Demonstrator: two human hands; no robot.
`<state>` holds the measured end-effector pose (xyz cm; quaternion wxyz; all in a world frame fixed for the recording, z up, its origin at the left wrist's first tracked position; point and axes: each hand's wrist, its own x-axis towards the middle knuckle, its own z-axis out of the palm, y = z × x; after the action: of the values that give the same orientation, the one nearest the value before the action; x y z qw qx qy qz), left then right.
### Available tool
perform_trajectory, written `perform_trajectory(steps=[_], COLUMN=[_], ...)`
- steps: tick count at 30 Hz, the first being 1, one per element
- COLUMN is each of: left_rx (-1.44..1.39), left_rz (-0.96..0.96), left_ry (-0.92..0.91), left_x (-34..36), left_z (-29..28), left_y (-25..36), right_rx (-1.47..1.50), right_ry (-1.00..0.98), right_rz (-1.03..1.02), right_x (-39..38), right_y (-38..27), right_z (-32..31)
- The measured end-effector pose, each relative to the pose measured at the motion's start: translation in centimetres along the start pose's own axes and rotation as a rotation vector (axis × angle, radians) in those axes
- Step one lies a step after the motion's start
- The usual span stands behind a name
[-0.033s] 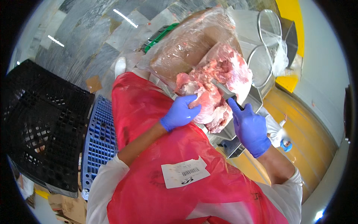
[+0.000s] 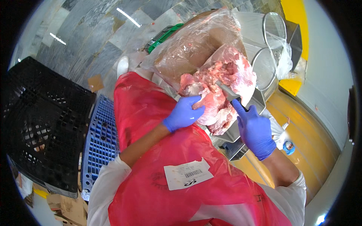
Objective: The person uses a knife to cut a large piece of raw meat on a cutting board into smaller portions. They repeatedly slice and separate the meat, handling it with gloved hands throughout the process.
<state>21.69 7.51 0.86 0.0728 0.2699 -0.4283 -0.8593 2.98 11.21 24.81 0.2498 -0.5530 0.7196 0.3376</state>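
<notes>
Meat [image 2: 213, 100], big raw pink-red pc w/ pale fat, is out in front of the person; its underside is hidden, so can't tell exactly what bears it. L hand [image 2: 183, 114], blue-gloved, is at the meat's lower L edge, clamped on it, thumb & index finger w/ a bit of flesh btwn. R hand [image 2: 255, 133], also blue-gloved, is just off the meat's lower R side, closed on the black handle of a knife [image 2: 227, 91], index finger stretched fwd along it. Blade points up-L into the mid of the meat; tip is at the flesh, depth can't tell.

Directly above-L of the meat & right next to it: brown box [image 2: 188, 56] under clear plastic film. Green crate [image 2: 163, 38] is beyond that, further up-L. R of the meat: steel trough [image 2: 260, 98] close by, then 2 round hoops w/ clear bags [image 2: 264, 68], up-R. Person in white w/ blue cap [image 2: 278, 133] is well off to the lower R of the meat. Below it: red apron [image 2: 158, 150] w/ white label [image 2: 188, 174]. Well L of the meat: blue pallet [image 2: 101, 137], and past it a black pallet [image 2: 45, 120], tilted.
</notes>
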Motion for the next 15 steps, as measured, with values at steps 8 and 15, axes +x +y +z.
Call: perform_trajectory(steps=[8,15], left_rx=[0.08,0.099], left_rz=[0.016,0.023], left_ry=[-0.074,-0.084], left_x=[0.6,0.3], left_z=[-0.2,-0.6], left_y=[0.9,1.3], right_rx=[-0.001,-0.023], right_ry=[-0.191,-0.583], right_rz=[-0.059,-0.193], right_x=[3.3,14.9], right_y=[0.0,1.9], right_z=[-5.3,-13.5])
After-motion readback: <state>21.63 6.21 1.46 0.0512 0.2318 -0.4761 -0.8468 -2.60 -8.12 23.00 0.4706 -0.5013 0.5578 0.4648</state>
